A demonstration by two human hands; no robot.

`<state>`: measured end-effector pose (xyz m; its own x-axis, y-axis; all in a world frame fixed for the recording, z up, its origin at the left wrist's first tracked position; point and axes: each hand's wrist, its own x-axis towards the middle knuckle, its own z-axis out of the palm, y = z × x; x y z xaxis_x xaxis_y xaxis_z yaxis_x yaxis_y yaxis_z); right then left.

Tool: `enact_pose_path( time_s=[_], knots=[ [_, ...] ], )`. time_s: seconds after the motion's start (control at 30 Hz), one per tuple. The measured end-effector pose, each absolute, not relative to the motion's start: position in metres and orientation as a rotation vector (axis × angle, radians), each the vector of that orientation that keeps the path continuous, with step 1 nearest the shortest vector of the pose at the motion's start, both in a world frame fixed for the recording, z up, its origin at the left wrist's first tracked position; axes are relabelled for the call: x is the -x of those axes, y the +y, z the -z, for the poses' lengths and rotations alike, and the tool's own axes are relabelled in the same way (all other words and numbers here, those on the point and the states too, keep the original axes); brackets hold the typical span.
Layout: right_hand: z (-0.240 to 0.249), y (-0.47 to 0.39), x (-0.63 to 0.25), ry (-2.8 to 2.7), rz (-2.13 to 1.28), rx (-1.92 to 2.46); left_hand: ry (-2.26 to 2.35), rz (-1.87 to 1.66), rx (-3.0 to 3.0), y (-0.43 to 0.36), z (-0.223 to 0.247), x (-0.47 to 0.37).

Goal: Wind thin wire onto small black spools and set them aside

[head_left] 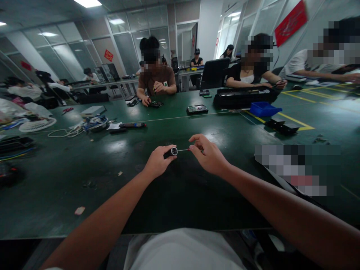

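My left hand (158,162) is closed around a short black cylinder (174,151) with a silver-ringed round end, much like a small flashlight. That ringed end faces right, towards my other hand. Between the thumb and fingertips of my right hand (206,153) is the dark red end of a thin metal rod (183,150), perhaps a slim screwdriver. The rod's pale shaft lies level and reaches the open face of the cylinder; whether its tip goes inside cannot be made out. Both hands are over the green table (180,202).
Pens (132,125) and a cable heap (95,122) lie at the left. Ahead is a hard drive (197,109); to its right are a long black unit (244,98) and a blue bin (264,109). Co-workers sit across the table. A blurred-out sheet (292,168) lies right.
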<state>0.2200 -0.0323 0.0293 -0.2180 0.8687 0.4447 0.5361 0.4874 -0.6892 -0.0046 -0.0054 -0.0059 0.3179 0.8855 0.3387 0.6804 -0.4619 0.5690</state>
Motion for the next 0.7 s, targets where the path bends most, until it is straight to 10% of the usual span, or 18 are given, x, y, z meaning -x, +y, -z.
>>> enact_pose_path(
  time_s=[0.4,0.7],
  knots=[
    [-0.015,-0.011,-0.219,-1.048,-1.357,0.990,1.344,-0.960,-2.438,-0.004,-0.001,0.006],
    [-0.014,-0.014,-0.219,-1.341,-0.960,1.058,1.386,-0.881,-2.396,-0.003,0.000,0.004]
  ],
)
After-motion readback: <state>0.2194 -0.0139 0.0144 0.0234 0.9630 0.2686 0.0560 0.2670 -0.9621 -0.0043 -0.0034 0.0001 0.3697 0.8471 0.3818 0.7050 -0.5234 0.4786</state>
